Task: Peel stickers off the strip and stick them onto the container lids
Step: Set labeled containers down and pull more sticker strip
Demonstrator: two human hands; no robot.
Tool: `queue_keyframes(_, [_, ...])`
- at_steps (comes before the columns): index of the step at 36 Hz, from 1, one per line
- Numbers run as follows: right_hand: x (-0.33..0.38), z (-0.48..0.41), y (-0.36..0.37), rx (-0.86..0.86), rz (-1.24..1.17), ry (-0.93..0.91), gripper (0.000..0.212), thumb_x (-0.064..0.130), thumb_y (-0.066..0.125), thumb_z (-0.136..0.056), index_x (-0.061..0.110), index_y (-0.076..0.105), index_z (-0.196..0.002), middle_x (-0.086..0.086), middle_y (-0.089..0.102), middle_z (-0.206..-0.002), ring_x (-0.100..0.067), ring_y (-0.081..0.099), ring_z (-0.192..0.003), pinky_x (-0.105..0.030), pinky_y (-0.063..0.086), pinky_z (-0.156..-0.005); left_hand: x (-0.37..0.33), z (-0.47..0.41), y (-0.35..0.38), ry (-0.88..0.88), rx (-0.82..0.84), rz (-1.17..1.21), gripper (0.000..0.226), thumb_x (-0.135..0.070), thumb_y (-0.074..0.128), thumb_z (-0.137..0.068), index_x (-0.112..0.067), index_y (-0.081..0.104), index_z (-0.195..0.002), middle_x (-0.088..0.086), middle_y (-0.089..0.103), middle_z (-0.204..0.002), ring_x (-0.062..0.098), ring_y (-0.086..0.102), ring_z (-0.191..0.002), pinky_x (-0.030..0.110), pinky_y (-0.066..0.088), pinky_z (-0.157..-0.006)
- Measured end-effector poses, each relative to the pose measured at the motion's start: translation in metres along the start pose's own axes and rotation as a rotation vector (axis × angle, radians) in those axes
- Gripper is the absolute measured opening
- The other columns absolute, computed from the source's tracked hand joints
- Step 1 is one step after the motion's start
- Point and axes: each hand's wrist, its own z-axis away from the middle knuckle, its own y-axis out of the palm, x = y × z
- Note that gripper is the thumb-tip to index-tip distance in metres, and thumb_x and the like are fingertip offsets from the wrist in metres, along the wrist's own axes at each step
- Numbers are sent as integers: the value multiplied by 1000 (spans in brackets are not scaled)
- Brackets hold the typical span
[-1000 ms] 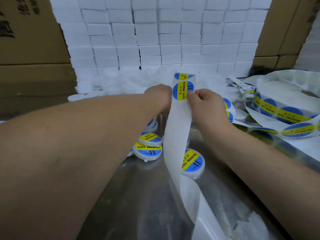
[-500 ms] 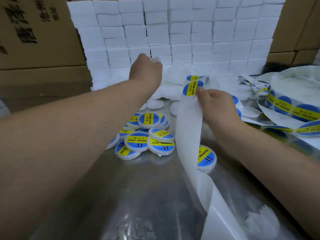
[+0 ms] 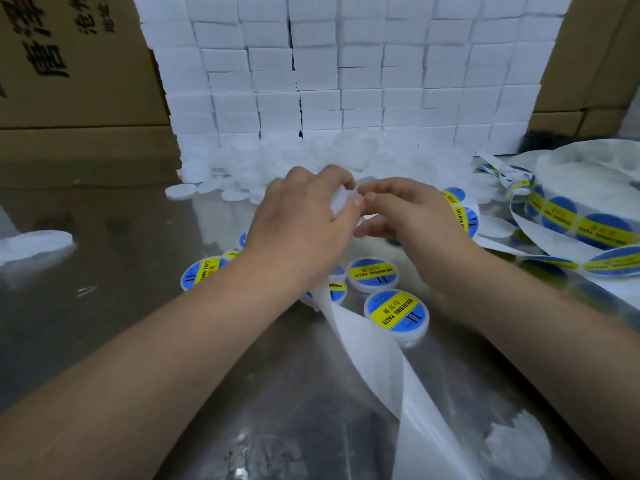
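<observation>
My left hand (image 3: 301,223) grips a plain white container lid (image 3: 340,203) over the middle of the metal table (image 3: 138,306). My right hand (image 3: 415,220) meets it fingertip to fingertip, fingers curled over the sticker strip; whatever lies between the fingertips is hidden. The strip's white backing (image 3: 367,344) trails from under my hands toward the lower right. Blue and yellow stickers (image 3: 465,216) on the strip show just beyond my right hand. Several labelled lids lie below my hands, such as one (image 3: 396,313) near my right wrist.
A heap of plain white lids (image 3: 277,161) lies against a wall of white boxes (image 3: 346,71). A big sticker roll (image 3: 585,216) fills the right side. Cardboard boxes (image 3: 69,81) stand at the left, with a stray white lid (image 3: 34,244) near the left edge.
My left hand reached to the white pile and came back holding a lid. Both hands have now lowered and met, with the strip's top stickers hidden behind my right hand.
</observation>
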Motion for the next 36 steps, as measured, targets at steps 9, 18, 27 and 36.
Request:
queue_keyframes(9, [-1, -1, -3, -68, 280, 41, 19, 28, 54, -89, 17, 58, -74, 2, 68, -70, -10, 59, -49, -22, 45, -54, -7, 4, -6, -303, 50, 791, 25, -12, 42, -92, -36, 49, -87, -8, 52, -78, 24, 61, -86, 35, 52, -76])
queue_keyframes(18, [-4, -3, 0, -47, 307, 135, 20, 13, 62, -84, 15, 54, -102, 4, 61, -64, -3, 58, -52, -31, 53, -70, -4, 10, -10, -367, 274, 982, 30, -6, 39, -91, -33, 51, -86, -3, 57, -95, 15, 64, -75, 30, 49, -79])
queue_keyframes(27, [-5, -5, 1, -43, -32, 292, 26, -4, 59, -83, 4, 56, -107, -12, 65, -85, -20, 63, -72, -28, 53, -72, 4, 8, -10, -275, 67, 654, 15, -36, 46, -87, -35, 53, -74, -12, 57, -77, 7, 55, -63, 19, 43, -59])
queue_keyframes(36, [2, 3, 6, 97, -147, 183, 23, 1, 46, -92, 7, 56, -73, -12, 61, -70, -21, 58, -62, -23, 54, -64, 11, 13, -7, -23, -5, -21, 24, -35, 59, -81, -34, 59, -106, -4, 51, -105, 16, 43, -106, 18, 21, -66])
